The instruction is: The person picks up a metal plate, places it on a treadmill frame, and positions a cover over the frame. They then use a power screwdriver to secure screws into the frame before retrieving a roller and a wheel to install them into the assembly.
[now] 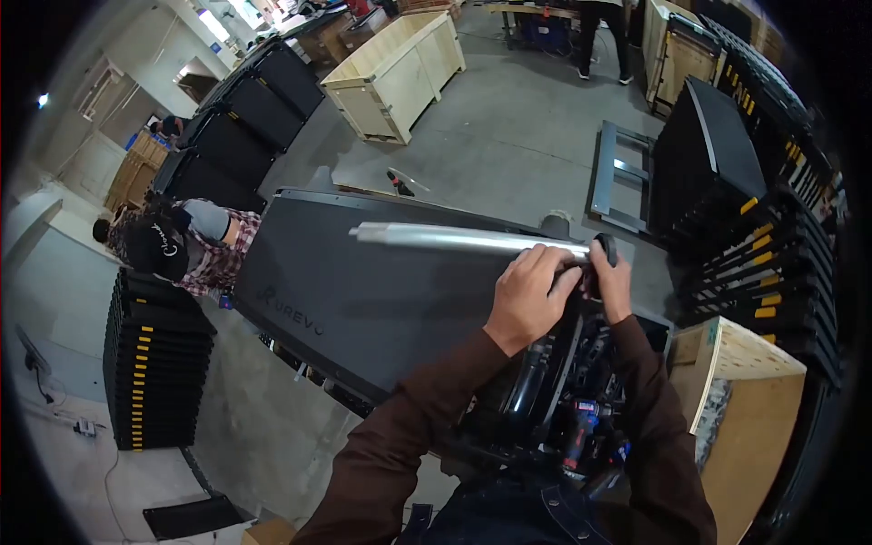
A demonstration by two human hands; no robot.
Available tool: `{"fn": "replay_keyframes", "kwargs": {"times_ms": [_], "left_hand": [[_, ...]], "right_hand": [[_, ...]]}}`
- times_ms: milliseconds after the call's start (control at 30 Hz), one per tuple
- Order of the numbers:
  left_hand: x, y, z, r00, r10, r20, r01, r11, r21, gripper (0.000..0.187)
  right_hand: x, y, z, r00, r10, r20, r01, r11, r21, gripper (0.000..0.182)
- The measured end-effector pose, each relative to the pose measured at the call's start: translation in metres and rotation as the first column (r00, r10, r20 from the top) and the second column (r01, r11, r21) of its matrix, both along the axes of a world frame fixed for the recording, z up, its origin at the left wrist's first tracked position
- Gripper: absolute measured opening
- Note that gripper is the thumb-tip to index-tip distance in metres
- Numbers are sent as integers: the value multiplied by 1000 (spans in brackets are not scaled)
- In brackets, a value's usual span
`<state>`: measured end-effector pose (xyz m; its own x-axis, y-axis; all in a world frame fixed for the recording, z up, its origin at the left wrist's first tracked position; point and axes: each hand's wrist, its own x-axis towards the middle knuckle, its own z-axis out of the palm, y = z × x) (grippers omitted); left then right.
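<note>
Dark-brown cloth sleeves [386,468] and a dark-blue apron [509,509] are nearest the cam (head view, only one). L hand [530,295] is clamped over a long, smooth silver metal tube [463,239] nr its R end; R hand [615,283] is at that same end, by a small black round piece [608,243], can't tell if it grips tube, piece or both. Tube's over a big flat black panel w/ UREVO lettering [363,282], far end pointing L & blurred. Btwn the sleeves: red-and-blue power tool [581,431] among dark parts; pale plywood crate [761,400] to the R. Co-worker in black cap & plaid shirt [218,254] at panel's L end. Step in hand, prob.: working the black piece at tube's end. Next move prob. needs firm L grip, tube steady, R fingers lined up w/ tube end.
</note>
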<state>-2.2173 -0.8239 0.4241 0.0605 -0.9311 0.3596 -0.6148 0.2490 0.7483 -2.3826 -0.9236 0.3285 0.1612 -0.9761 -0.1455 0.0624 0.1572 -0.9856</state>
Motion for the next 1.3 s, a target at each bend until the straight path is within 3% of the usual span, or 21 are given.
{"fn": "replay_keyframes", "kwargs": {"times_ms": [67,133,200,233,367,433,600,700,767,800,900,967,1000,1033,1067,1100,1167,1200,1233,1300], "left_hand": [[31,-24,-52,977,114,180,-118,993,8,22],[73,-53,-108,940,200,275,-194,980,-48,22],[107,-69,-135,795,154,587,-176,984,-20,23],[116,-73,-132,798,74,598,-160,983,91,27],[127,-80,-107,715,-47,698,-127,972,195,28],[131,-79,-107,628,18,778,-49,999,16,34],[124,-76,-116,622,191,759,-105,981,-161,37],[113,-57,-103,667,219,713,-195,974,-117,40],[108,-26,-81,734,349,582,-268,937,-223,45],[107,-2,-72,781,402,478,-354,915,-191,44],[110,99,-56,692,604,395,-600,786,-150,29],[106,182,-72,530,750,397,-809,587,-28,22],[96,217,-82,504,809,303,-863,486,139,16],[86,247,-91,449,867,215,-876,379,300,11],[77,277,-102,472,866,164,-786,329,523,12],[63,296,-115,458,873,168,-780,304,546,12],[39,315,-131,535,829,-162,-580,499,643,15],[32,318,-138,458,813,-359,-474,565,675,19],[28,316,-135,452,813,-367,-468,567,678,19],[21,306,-123,324,836,-444,-520,549,654,19]], "right_hand": [[3,-43,-5,992,-107,-66,113,990,88,59],[4,-76,-12,992,-70,-105,78,994,79,66],[9,-99,-22,990,-64,-122,76,992,99,66],[14,-108,-24,992,-47,-118,58,994,93,66],[34,-135,-36,985,-34,-168,55,991,122,59],[48,-147,-40,977,12,-211,23,987,161,68],[107,-162,-29,940,243,-239,-209,965,159,65],[145,-166,-29,795,534,-288,-476,843,249,71],[168,-158,-22,722,618,-310,-582,785,210,72],[179,-155,-15,662,654,-366,-634,749,191,72],[198,-148,10,441,737,-513,-796,584,155,79],[207,-147,19,254,755,-604,-873,448,193,86],[209,-148,21,165,755,-635,-902,376,213,90],[211,-147,22,136,733,-667,-905,366,218,91],[214,-143,18,116,707,-698,-908,360,214,93],[217,-143,7,104,667,-737,-902,375,213,96],[216,-122,20,124,672,-730,-900,387,202,97],[215,-118,20,141,668,-731,-896,400,192,97],[215,-114,20,158,663,-731,-892,413,182,98],[214,-123,13,143,738,-659,-870,412,272,94]]}}
